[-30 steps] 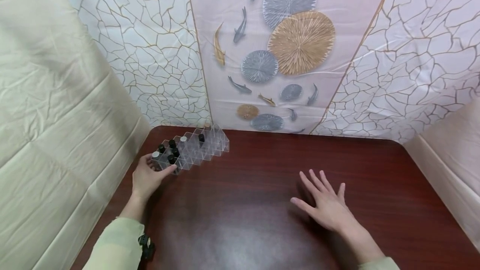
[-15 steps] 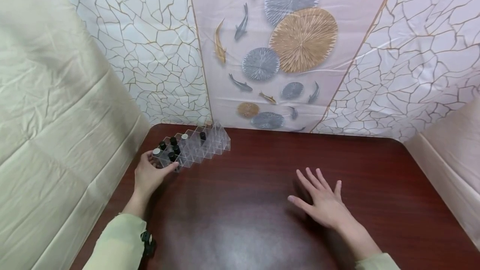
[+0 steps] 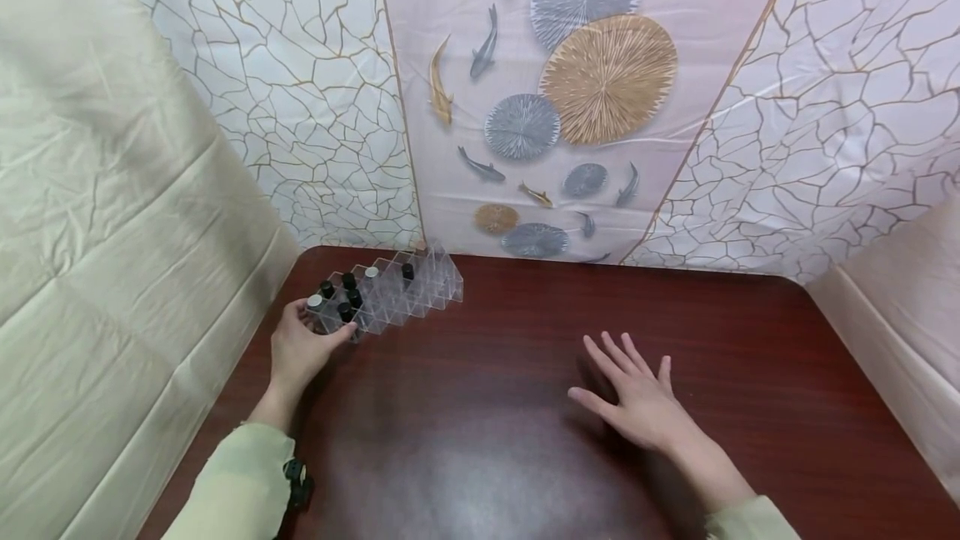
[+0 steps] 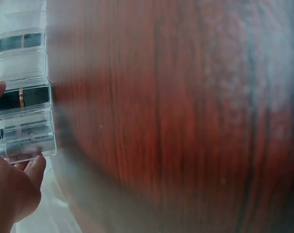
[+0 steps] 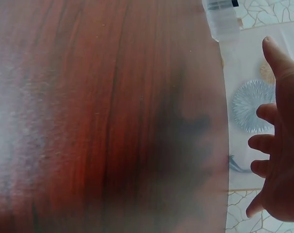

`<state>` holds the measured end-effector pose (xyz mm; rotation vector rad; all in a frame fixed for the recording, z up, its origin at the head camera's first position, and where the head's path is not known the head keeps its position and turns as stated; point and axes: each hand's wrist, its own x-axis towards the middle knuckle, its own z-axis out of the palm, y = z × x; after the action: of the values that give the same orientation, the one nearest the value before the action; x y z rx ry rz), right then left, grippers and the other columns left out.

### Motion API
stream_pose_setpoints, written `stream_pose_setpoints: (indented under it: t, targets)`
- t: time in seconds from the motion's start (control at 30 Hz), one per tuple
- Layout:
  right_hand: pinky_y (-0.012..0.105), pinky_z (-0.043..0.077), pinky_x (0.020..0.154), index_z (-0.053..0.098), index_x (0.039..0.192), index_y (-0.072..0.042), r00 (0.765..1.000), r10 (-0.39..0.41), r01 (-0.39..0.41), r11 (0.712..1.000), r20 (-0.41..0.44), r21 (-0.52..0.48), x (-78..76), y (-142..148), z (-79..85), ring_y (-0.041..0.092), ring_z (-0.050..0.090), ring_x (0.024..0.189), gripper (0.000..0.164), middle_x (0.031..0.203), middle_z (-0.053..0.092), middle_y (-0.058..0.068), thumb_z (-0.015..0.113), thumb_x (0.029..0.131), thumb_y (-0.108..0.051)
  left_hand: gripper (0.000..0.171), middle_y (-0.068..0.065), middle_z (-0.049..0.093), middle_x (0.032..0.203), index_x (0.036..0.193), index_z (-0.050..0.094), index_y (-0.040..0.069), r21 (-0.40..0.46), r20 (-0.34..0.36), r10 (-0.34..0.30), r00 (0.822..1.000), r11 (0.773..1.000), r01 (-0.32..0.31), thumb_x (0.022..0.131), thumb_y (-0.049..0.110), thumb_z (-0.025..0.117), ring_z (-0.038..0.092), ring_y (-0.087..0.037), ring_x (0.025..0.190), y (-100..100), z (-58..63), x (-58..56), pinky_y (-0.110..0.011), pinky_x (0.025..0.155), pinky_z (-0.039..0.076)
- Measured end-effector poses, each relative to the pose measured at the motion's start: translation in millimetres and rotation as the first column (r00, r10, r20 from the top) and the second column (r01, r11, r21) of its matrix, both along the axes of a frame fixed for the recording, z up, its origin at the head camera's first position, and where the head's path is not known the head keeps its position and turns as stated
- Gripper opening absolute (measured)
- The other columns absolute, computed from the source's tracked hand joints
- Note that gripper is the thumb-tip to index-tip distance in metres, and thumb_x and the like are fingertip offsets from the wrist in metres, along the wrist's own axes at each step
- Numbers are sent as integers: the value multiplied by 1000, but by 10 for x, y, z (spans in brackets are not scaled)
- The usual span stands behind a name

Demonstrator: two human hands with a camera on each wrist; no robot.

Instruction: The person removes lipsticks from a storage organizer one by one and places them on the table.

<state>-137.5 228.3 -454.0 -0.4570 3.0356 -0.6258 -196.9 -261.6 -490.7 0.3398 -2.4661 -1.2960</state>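
Note:
A clear plastic lipstick-style organizer (image 3: 397, 300) with slanted compartments stands at the back left of the table in the head view. My left hand (image 3: 300, 354) grips its left end, thumb at the front and fingers behind. Several small tubes or bottles with black caps (image 3: 345, 312) and white caps (image 3: 372, 272) stand in it, mostly at the left end. The left wrist view shows a dark bottle (image 4: 22, 98) through the clear wall, near the thumb. My right hand (image 3: 637, 408) hovers over the right part of the table, fingers spread, holding nothing.
The dark red wooden table (image 3: 465, 407) has a rounded far edge. Behind it hangs a patterned cloth (image 3: 600, 107) with fish and round leaves. A cream cloth (image 3: 135, 290) borders the left side, close to my left arm.
My right hand has drifted slightly to the left, fingers still spread. The left hand keeps its grip on the organizer. The head view has shifted a little.

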Motion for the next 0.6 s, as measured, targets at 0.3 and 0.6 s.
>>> stream_pose_setpoints:
  t: [0.3, 0.6]
  targets:
    - [89, 2, 111, 40, 167, -23, 999, 37, -37, 999, 0, -5, -110, -113, 56, 46, 19, 161, 85, 172, 34, 17, 65, 98, -65, 87, -33, 60, 140, 144, 46, -7, -20, 4, 15, 1000, 1000, -15, 80, 26, 94, 61, -49, 131, 78, -26, -22, -59, 111, 48]
    - [87, 0, 113, 40, 167, -23, 998, 63, -63, 998, -2, -14, -158, -207, 57, 45, 18, 162, 85, 172, 33, 16, 66, 98, -64, 87, -32, 59, 141, 144, 46, -7, -27, 22, -8, 1000, 1000, 8, 78, 23, 95, 60, -47, 132, 160, -45, -68, -57, 112, 47]
